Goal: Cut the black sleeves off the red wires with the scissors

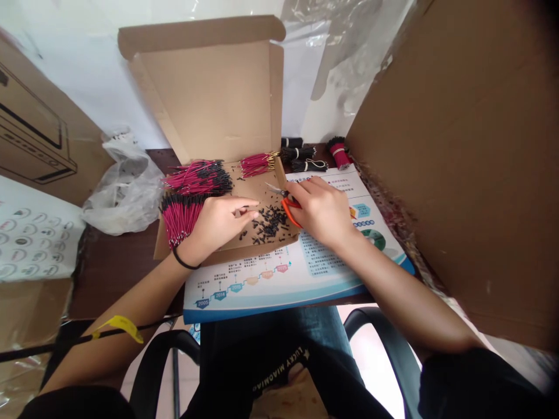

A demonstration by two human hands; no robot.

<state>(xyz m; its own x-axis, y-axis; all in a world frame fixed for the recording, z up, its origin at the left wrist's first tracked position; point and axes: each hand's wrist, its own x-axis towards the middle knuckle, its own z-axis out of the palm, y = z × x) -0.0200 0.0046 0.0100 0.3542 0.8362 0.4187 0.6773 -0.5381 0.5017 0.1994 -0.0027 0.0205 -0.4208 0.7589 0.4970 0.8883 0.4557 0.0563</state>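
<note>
My right hand (321,209) is wrapped round orange-handled wire cutters (286,201), whose metal jaws point left over an open flat cardboard box (262,186). My left hand (222,221) rests in the box with its forefinger and thumb pinched near a heap of small black cut bits (271,224); what they pinch is too small to name. Piles of red wires with black ends (192,195) lie just left of that hand. A smaller red bundle (257,164) lies at the box's back.
The box sits on a printed blue-and-white poster (279,279) on a dark table. Black and red wire bundles (305,157) lie behind it. A crumpled plastic bag (124,189) is at left, a big cardboard sheet (463,145) at right.
</note>
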